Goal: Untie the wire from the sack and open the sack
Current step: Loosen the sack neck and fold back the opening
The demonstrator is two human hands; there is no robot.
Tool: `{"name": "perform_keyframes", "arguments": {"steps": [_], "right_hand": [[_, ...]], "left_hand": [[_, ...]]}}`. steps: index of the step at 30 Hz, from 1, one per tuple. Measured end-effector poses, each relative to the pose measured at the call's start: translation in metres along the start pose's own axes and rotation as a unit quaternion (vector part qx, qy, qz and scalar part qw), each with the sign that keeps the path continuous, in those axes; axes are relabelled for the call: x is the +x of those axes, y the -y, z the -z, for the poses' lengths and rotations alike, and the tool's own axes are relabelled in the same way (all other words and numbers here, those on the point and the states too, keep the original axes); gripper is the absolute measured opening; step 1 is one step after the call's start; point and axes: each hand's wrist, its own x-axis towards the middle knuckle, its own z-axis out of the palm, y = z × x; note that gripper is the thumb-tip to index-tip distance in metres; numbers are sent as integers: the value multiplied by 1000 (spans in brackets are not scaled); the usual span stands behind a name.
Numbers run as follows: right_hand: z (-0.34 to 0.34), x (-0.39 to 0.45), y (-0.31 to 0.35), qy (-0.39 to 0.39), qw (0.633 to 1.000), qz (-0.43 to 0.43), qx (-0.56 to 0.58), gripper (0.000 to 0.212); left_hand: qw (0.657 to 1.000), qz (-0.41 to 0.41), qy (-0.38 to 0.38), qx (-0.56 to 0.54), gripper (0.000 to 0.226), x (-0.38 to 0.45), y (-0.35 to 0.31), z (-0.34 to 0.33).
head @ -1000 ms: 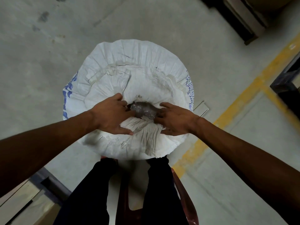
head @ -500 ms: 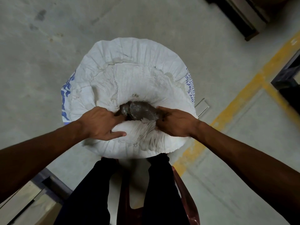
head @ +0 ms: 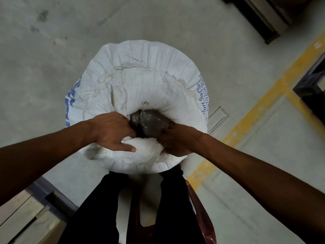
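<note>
White woven sack (head: 140,80) stands upright on the concrete floor (head: 52,50), just ahead of the person's dark-trousered legs (head: 98,208), its blue print on both flanks. Left hand (head: 112,131) pinches the near-left fold of the sack mouth, thumb stretched along the cloth; right hand (head: 175,140) has its grip closed on the near-right fold. Mouth parted between the two hands, a dark glossy inner liner (head: 151,122) showing in the gap; no wire can be made out.
</note>
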Motion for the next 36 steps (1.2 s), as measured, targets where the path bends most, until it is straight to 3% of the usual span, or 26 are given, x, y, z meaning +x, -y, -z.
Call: {"name": "perform_keyframes", "arguments": {"steps": [3,6,9,14,17,20,25,26,29,30,33,36], "right_hand": [[-6,-13,3,-74,987,-110,87,47],[-14,-21,11,-33,978,-160,127,71],[-16,-26,12,-62,967,-213,125,81],[-18,-33,1,-129,952,-233,148,71],[-11,-36,-5,-196,927,-248,202,60],[-5,-32,-7,-269,888,-304,216,56],[6,-11,-11,-281,780,-443,342,74],[7,-6,-13,-286,762,-464,349,70],[12,10,-21,-301,737,-516,317,20],[13,14,-24,-300,730,-537,300,12],[15,26,-32,-320,693,-601,237,7],[17,35,-37,-370,610,-616,333,12]], "left_hand": [[998,48,37,-11,57,-5,1,5],[996,81,34,-13,67,-13,4,1],[992,121,36,-5,81,-21,2,-4],[973,227,-9,-42,100,-31,-5,-10],[955,266,-85,-101,99,-30,-9,-10],[929,302,-165,-136,92,-23,-11,-6],[896,333,-265,-127,69,-9,3,2],[892,345,-270,-109,64,-7,6,5],[881,368,-289,-70,52,-5,16,11],[879,361,-302,-74,48,-5,18,13],[869,359,-325,-99,28,0,24,20],[845,398,-336,-123,16,8,29,20]]}}
